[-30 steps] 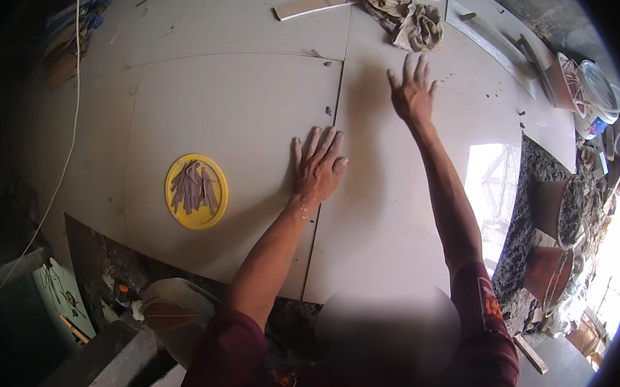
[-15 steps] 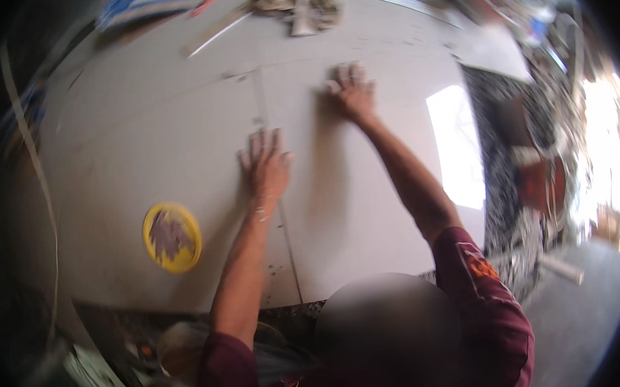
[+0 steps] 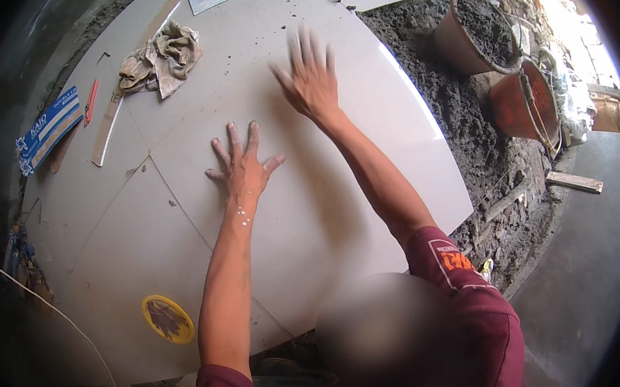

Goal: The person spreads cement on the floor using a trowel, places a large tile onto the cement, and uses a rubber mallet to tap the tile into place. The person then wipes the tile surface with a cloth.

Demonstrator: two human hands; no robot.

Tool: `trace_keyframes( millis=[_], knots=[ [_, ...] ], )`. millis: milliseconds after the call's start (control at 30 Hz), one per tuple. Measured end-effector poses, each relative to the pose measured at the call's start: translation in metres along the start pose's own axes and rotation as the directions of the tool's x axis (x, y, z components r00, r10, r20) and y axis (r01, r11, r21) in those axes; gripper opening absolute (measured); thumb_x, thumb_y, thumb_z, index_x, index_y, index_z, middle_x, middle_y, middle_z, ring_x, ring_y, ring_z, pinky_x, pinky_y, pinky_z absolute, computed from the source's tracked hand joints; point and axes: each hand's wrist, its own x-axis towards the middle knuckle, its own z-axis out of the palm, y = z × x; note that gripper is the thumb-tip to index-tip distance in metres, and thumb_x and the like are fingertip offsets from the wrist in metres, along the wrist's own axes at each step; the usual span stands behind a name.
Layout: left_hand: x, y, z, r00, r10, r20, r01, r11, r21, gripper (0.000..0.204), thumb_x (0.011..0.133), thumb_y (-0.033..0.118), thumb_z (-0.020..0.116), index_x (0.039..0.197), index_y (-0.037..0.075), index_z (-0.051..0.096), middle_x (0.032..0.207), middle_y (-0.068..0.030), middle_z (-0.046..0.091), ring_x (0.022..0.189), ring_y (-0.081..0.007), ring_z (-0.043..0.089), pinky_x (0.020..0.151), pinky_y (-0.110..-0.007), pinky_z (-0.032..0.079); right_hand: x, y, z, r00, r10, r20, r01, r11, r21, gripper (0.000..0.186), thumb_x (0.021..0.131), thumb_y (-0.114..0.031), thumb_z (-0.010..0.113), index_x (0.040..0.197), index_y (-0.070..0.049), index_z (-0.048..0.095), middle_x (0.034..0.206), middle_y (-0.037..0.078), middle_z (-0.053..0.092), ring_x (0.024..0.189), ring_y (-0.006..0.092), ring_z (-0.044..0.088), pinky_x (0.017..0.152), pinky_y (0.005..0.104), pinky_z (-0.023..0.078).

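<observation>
My left hand (image 3: pixel 242 162) lies on a glossy light-grey tile (image 3: pixel 410 179) near a thin seam, its dusty fingers spread wide. Farther forward and to the right is my right hand (image 3: pixel 308 78), fingers apart and slightly smeared by motion, with nothing in it; its shadow falls beside it, and whether it touches the surface I cannot tell. A crumpled dirty cloth (image 3: pixel 160 60) lies beyond my hands on the left, over a long narrow strip (image 3: pixel 108 132). A yellow lid (image 3: pixel 184 330) with dark thin pieces on it rests left of my left forearm.
Wet mortar (image 3: pixel 456 126) borders the tiles at right, with a mortar-filled bucket (image 3: pixel 458 46), a red bucket (image 3: pixel 512 107) and a wood piece (image 3: pixel 574 182). At left are a blue carton (image 3: pixel 50 129), a red tool (image 3: pixel 90 101) and a white cord (image 3: pixel 44 297).
The view has swung toward the right, showing more mortar and buckets and shifting the cloth leftward. My left fingers are spread wider; my right hand is moving, its fingertips blurred.
</observation>
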Motion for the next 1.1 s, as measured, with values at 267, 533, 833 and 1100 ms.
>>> trace_keyframes(
  millis=[267,533,833,1100],
  knots=[
    [0.009,-0.007,0.015,0.998,0.051,-0.045,-0.045,0.991,0.126,0.094,0.082,0.071,0.066,0.16,0.038,0.025,0.17,-0.0112,0.009,0.15,-0.0543,0.009,0.098,-0.086,0.03,-0.011,0.025,0.028,0.969,0.055,-0.24,-0.006,0.98,0.198,0.078,0.103,-0.059,0.038,0.156,-0.003,0.033,0.165,0.02,0.025,0.154,0.0377,0.021,0.121,0.0653,0.011],
    [0.021,-0.027,0.028,0.984,0.157,-0.079,-0.146,0.98,0.136,0.092,0.085,0.067,0.066,0.161,0.035,0.024,0.169,-0.0131,0.014,0.15,-0.0545,0.014,0.102,-0.08,0.033,-0.149,0.02,0.005,0.986,0.143,0.081,-0.149,0.987,0.067,0.07,0.104,-0.051,0.041,0.151,0.001,0.04,0.161,0.025,0.031,0.151,0.0392,0.027,0.119,0.0638,0.017],
    [-0.11,-0.145,-0.011,0.934,0.227,0.276,-0.263,0.959,0.104,0.071,0.092,0.038,0.068,0.151,0.007,0.045,0.151,-0.0205,0.049,0.139,-0.0355,0.049,0.115,-0.041,0.039,-0.459,0.074,-0.173,0.887,0.46,-0.047,-0.437,0.866,0.243,0.022,0.098,-0.017,0.064,0.116,-0.006,0.067,0.116,0.012,0.063,0.111,0.0283,0.057,0.096,0.0449,0.047],
    [-0.344,-0.387,-0.052,0.98,0.024,0.197,-0.057,0.984,0.167,0.031,0.091,0.027,0.067,0.098,-0.003,0.071,0.08,-0.0152,0.072,0.074,-0.0287,0.07,0.071,-0.041,0.052,-0.619,0.129,-0.245,0.625,0.729,0.277,-0.741,0.666,-0.08,0.031,0.094,-0.026,0.06,0.114,-0.001,0.059,0.113,0.024,0.063,0.108,0.0432,0.058,0.09,0.0517,0.047]
  ],
)
